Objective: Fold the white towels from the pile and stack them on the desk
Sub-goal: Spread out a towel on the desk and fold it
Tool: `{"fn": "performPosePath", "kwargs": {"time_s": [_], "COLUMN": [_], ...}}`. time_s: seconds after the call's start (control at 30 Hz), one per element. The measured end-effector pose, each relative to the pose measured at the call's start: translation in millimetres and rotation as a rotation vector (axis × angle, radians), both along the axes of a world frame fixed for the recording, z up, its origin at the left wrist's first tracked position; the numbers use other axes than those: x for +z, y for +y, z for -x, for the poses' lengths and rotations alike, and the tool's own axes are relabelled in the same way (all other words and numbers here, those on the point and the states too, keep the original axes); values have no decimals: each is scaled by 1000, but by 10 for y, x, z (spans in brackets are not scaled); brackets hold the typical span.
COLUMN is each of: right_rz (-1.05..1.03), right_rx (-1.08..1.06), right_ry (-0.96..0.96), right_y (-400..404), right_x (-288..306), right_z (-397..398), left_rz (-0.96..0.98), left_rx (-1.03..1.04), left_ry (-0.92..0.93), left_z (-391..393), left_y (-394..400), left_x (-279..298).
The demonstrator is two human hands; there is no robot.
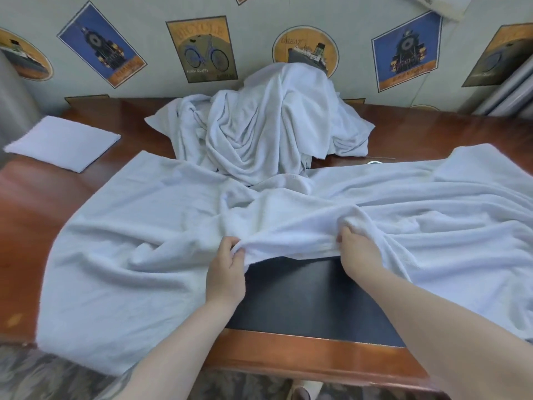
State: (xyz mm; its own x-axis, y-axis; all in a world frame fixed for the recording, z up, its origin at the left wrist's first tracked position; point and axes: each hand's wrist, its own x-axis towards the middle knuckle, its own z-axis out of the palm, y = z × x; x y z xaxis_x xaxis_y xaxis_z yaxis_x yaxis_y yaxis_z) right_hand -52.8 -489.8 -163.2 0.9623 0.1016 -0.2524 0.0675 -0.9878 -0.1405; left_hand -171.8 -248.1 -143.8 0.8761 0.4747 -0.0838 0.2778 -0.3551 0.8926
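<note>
Towel [144, 241] edge pinched by both hands, seemingly.

1. Spread towel [144, 241] lies across the desk [43, 197], centre.
2. Towel pile [265, 125] sits behind it, at 12 o'clock.
3. Folded towel [62, 141] rests at 10 o'clock.
</note>
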Motion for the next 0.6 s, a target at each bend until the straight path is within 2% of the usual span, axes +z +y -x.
{"fn": "performPosePath", "kwargs": {"time_s": [0.07, 0.1, 0.27, 0.3, 0.4, 0.47, 0.53, 0.6], "right_rz": [17, -47, -558, -714, -1418, -1680, -1681, -1494], "right_rx": [-31, -81, -360, -498, -1194, -1363, -1424, -1484], "right_ry": [-12, -26, 41, 66, 180, 186, 58, -248], "right_y": [28, 67, 638, 757, 940, 883, 768, 665], "right_x": [-1, -6, 64, 69, 194, 264, 343, 399], "right_z": [167, 272, 828, 899, 962, 939, 976, 1164], "left_rz": [70, 93, 95, 86, -52, -234, -385, -439], "left_rx": [-49, -64, -123, -149, -318, -579, -632, -625], "left_ry": [-16, -8, 59, 73, 148, 306, 470, 572], "left_z": [40, 74, 310, 358, 441, 476, 514, 539], "left_y": [69, 99, 186, 200, 302, 394, 431, 440], "left_x": [68, 79, 44, 34, 75, 87, 50, 10]}}
